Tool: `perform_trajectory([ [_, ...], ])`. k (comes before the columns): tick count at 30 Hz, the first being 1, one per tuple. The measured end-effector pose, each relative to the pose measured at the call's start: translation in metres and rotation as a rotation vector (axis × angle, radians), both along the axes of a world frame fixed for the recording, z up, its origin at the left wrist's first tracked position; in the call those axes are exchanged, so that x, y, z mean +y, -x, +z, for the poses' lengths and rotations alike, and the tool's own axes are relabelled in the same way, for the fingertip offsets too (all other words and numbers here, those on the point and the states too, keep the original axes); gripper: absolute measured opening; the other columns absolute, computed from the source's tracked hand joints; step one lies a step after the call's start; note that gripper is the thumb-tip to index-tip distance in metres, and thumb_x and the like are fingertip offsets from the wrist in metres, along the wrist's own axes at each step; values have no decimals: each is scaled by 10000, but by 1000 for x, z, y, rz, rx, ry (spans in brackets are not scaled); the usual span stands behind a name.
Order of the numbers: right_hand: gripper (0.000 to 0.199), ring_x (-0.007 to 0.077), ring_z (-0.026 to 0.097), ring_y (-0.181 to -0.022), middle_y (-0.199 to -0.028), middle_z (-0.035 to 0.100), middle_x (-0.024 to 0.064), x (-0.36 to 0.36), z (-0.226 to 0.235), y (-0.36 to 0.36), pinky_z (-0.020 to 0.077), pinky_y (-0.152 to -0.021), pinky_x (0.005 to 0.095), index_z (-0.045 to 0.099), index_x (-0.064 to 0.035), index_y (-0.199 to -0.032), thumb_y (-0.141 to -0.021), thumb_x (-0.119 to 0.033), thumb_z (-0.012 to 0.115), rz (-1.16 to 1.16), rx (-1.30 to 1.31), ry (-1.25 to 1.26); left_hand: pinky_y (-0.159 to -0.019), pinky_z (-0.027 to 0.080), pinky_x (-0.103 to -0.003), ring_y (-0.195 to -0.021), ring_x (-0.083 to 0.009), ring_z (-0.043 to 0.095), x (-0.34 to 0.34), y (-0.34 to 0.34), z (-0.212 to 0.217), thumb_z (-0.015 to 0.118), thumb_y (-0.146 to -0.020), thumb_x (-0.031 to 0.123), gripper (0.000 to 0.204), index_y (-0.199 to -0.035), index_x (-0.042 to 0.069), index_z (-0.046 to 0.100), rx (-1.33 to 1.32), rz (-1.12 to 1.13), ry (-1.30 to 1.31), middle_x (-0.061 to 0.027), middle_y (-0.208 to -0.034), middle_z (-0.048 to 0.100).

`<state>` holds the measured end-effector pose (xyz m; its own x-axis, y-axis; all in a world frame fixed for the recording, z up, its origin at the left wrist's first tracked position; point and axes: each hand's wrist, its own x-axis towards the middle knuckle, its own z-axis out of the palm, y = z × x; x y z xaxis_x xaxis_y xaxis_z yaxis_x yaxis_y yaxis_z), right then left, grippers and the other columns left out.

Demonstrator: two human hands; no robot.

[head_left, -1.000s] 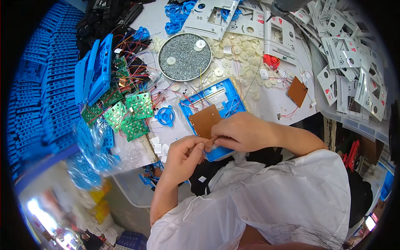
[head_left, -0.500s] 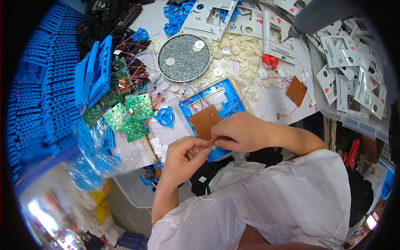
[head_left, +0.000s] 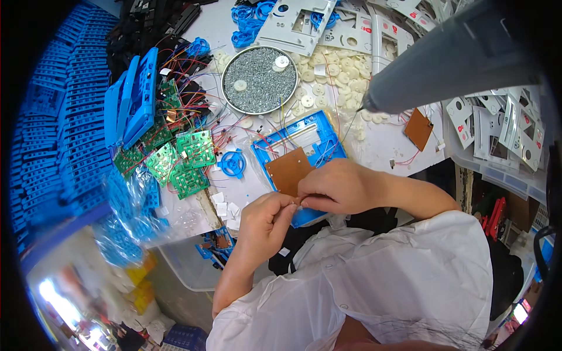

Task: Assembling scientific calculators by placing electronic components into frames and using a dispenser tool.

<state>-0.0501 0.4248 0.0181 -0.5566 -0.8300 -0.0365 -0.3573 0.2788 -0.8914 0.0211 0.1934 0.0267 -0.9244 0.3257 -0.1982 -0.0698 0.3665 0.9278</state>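
Observation:
In front of me a blue plastic housing (head_left: 304, 220) lies on the table, with a brown circuit board (head_left: 285, 168) and thin wires inside it. My left hand (head_left: 264, 221) is closed in a pinch at its near edge, thumb and forefinger together. Right against those fingertips, my right hand (head_left: 341, 186) pinches too, its fingers curled over the near right part of the housing. Whatever small thing sits between the fingertips is too hidden to name. A grey electric screwdriver (head_left: 451, 64) hangs over the table at the upper right, its thin bit pointing down and left.
A round dish (head_left: 257, 113) of screws stands behind the housing, beside many cream plastic discs (head_left: 345, 69). Green circuit boards (head_left: 196, 149) with wires lie left, near stacked blue parts (head_left: 88, 117). White panels (head_left: 492, 111) fill a bin at right. Another brown board (head_left: 418, 130) lies nearer.
The hanging screwdriver has swung down and left, appearing much larger. My hands stay at the housing's near edge; my fingers have closed more tightly, hiding the small brownish piece glimpsed between them.

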Motion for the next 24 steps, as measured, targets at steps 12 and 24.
perform_trajectory([
  [12, 182, 363, 681, -824, -846, 707, 142, 0, 5, 4, 528, -718, 462, 682, -51, -936, -942, -232, 665, 28, -37, -42, -574, 445, -220, -639, -36, 550, -1, -8, -1, 606, -987, -4, 89, -1006, -17, 692, -329, 167, -285, -29, -847, 687],
  [24, 117, 296, 693, -765, -825, 690, 117, -2, 19, -2, 523, -660, 397, 642, -58, -985, -915, -137, 692, -130, -220, -6, -571, 432, -195, -646, -47, 567, 1, -6, -2, 631, -1011, 57, 93, -1027, -17, 685, -392, 155, -357, -35, -847, 686],
])
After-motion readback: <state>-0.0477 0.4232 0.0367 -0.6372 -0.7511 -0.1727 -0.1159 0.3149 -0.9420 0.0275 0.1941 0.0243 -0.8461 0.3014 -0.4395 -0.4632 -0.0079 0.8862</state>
